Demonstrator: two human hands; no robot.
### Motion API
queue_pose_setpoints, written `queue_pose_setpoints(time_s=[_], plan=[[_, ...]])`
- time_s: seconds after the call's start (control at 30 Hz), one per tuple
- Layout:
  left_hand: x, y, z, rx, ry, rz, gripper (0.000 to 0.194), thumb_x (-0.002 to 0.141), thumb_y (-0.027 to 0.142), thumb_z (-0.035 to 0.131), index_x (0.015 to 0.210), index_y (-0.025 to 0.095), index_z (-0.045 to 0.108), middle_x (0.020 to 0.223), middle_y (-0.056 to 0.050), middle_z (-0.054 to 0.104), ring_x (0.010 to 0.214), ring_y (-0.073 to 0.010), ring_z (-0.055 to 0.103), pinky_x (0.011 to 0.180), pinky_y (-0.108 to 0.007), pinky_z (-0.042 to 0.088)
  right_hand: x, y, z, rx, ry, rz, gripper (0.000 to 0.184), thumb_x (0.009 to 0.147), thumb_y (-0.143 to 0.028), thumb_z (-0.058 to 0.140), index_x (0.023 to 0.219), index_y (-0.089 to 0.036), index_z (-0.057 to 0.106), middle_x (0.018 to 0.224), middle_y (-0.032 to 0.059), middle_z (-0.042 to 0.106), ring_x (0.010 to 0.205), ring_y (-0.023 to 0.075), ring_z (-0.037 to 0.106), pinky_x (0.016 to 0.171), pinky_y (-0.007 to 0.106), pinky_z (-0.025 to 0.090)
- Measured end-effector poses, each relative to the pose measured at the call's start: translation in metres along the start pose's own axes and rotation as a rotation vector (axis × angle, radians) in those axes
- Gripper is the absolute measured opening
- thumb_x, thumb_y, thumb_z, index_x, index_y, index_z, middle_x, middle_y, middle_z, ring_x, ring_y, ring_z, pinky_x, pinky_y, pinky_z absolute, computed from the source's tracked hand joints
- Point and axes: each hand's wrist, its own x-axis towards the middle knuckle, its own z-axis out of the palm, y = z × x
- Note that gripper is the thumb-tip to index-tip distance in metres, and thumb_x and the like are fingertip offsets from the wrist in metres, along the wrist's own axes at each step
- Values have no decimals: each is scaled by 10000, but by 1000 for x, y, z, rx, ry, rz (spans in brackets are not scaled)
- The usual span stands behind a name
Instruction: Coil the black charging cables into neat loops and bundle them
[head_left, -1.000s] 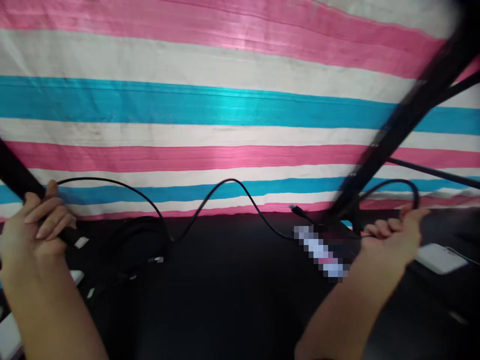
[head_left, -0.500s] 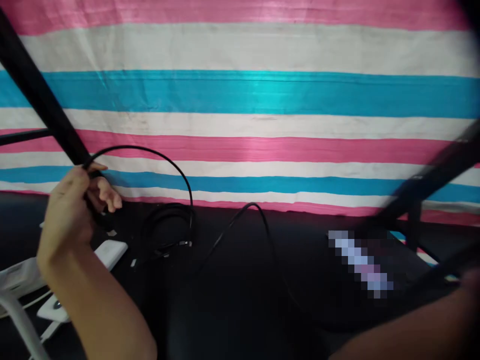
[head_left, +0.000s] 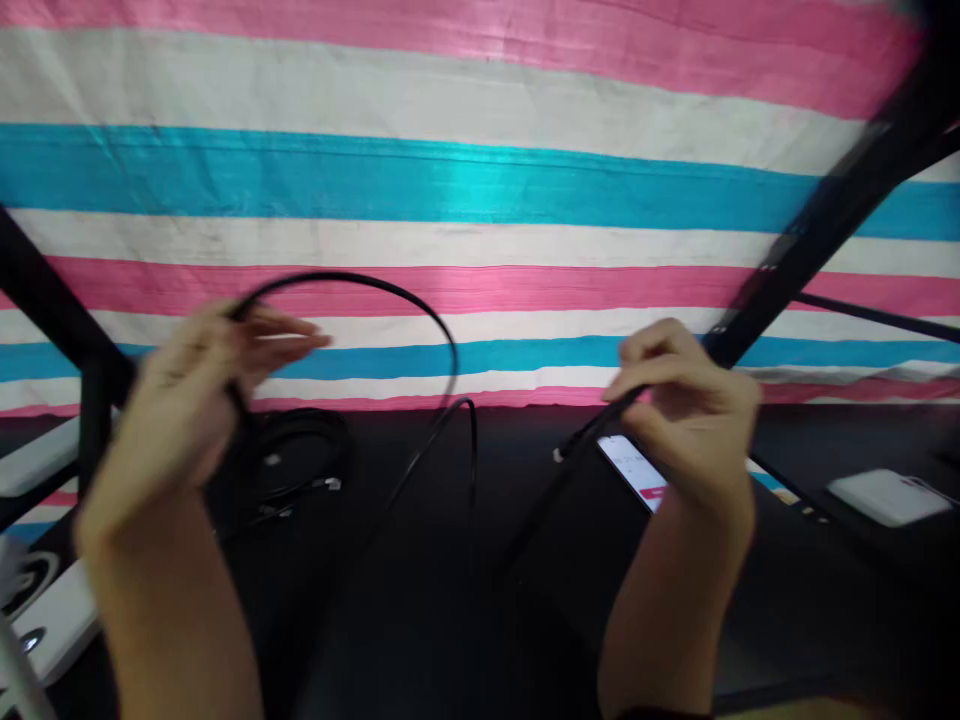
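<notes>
Left hand (head_left: 176, 400), right hand (head_left: 694, 420) bare; 2 bare forearms (head_left: 667, 610); dark sleeve edge (head_left: 660, 714) across right one.

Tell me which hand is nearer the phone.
Right. The right hand is raised beside the phone, partly covering it in view; the left hand is well off to the phone's left.

L forearm (head_left: 184, 610) up fr. bottom edge, leaning L; L wrist (head_left: 135, 515) bent, L hand (head_left: 191, 395) angled up & R, blurred. L fingers (head_left: 285, 335) extended to R. R forearm (head_left: 664, 610) up, leaning slightly R. R hand (head_left: 694, 400) raised, fingers curled, thumb & index pinching. Hands well apart, approx. same ht.
</notes>
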Motion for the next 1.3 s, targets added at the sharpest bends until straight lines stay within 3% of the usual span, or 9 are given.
queue_pose_setpoints(time_s=[0.13,0.27,0.4,0.53,0.7,0.8,1.0,1.17,1.3], plan=[[-14,-6,69,-22,-372,-153,254,900,378,484,996,195,633,969,-50,698,856,-169,680,835,-271,516,5,-9,57,-137,90,-4,97,764,-348,689,750,-252,695,790,24,509,771,174,519,686,337,424],[-21,-15,91,-152,-512,-398,325,912,425,428,1110,208,568,537,57,542,321,-47,422,426,-184,431,4,0,76,-307,187,5,200,745,-367,703,903,-251,669,922,53,574,883,214,536,785,381,422],[-18,-19,90,-128,-364,-395,334,832,466,557,1019,195,610,421,119,237,295,-20,160,303,-150,172,2,9,75,-263,19,138,234,765,-374,673,944,-226,641,777,15,612,757,172,548,740,331,413],[-11,-22,79,111,-257,-218,333,713,382,720,965,189,616,459,85,398,381,-34,340,381,-155,241,2,10,78,-24,-154,435,316,757,-427,653,597,-177,543,501,-53,392,476,73,357,481,226,284],[-3,-43,52,501,-336,-113,840,610,414,789,1335,285,387,1143,-82,600,1060,-232,556,828,-307,449,3,17,79,-1,31,471,360,750,-406,648,530,-169,492,484,-53,327,471,60,286,445,224,207],[4,-68,47,617,-258,-187,682,692,453,698,1284,219,453,1219,-135,562,1086,-274,543,912,-409,416,4,20,76,-28,129,431,339,748,-417,651,547,-171,532,470,-53,330,457,60,272,432,226,200],[18,-72,47,198,-445,-255,261,795,390,611,686,153,631,692,-52,643,844,-195,612,933,-351,392,5,24,53,-175,226,347,214,733,-356,677,606,-189,635,478,-38,452,457,75,360,431,227,260],[10,-42,38,-131,-752,-422,491,648,527,730,950,150,645,538,41,465,541,-103,454,721,-298,454,4,34,30,-264,232,364,166,734,-366,681,682,-211,710,526,-9,579,477,104,465,441,237,323],[6,-39,51,-186,-683,-711,531,770,656,499,792,139,613,705,-31,524,633,-117,493,598,-232,420,4,32,31,-230,201,336,124,707,-356,704,714,-238,742,557,-2,639,493,121,519,446,240,370]])
